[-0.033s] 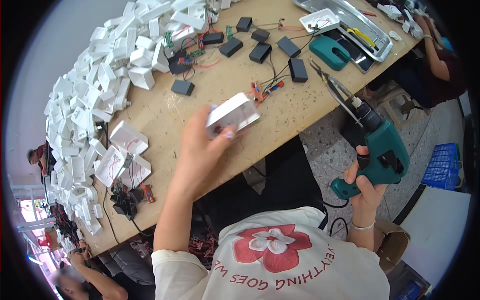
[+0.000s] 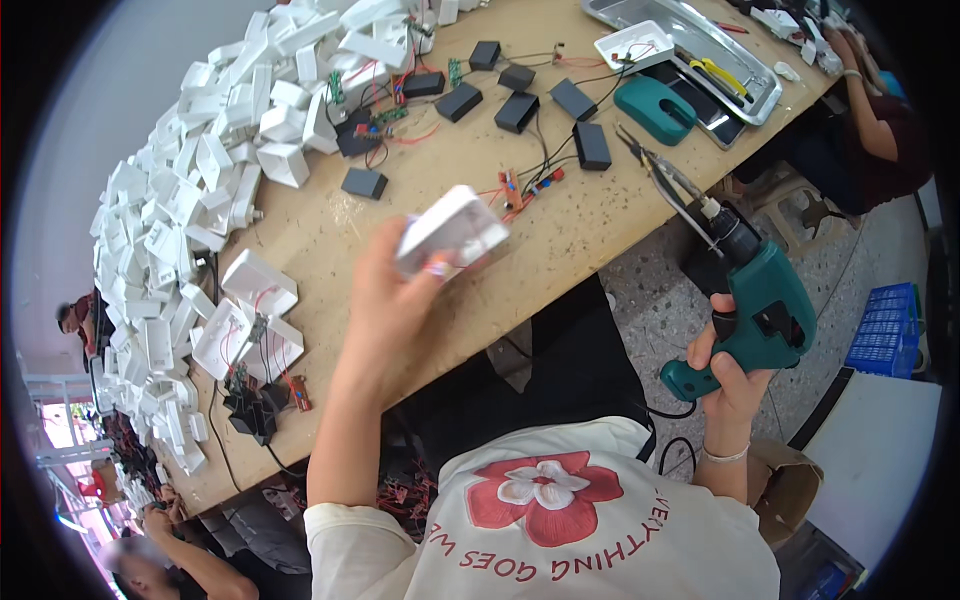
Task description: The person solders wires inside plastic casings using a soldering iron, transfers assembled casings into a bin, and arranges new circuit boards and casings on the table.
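The white box (image 2: 455, 230) is in your left hand (image 2: 388, 275), held tilted over the desk (image 2: 590, 232) near its front edge; it is blurred, and you cannot tell whether it touches the surface. Your left fingers (image 2: 424, 287) are clasped on it, the thumb on the near side, with its hollow side turned partly toward you. Your right hand (image 2: 735, 378) grips the green tool (image 2: 775, 300) by its pistol handle, fingers wrapped around it, out past the desk's edge, with its metal prongs (image 2: 672, 190) pointing up and left. Just beyond the white box lies an orange board (image 2: 511, 190) with red and black wires. Farther back, black blocks (image 2: 592, 146) are scattered, several trailing wires, near a rounded green case (image 2: 655, 110). Behind that sits a metal tray (image 2: 768, 108), with yellow-handled pliers (image 2: 722, 76) near its inner side. To your left, 3 white shells (image 2: 258, 280) lie together with wires and a green board, and a tall pile (image 2: 215, 165) of white boxes covers the desk's far left. A blue crate (image 2: 885, 332) stands off to your right. Another person (image 2: 872, 125) sits at the upper right, and 1 more (image 2: 175, 562) at the lower left.
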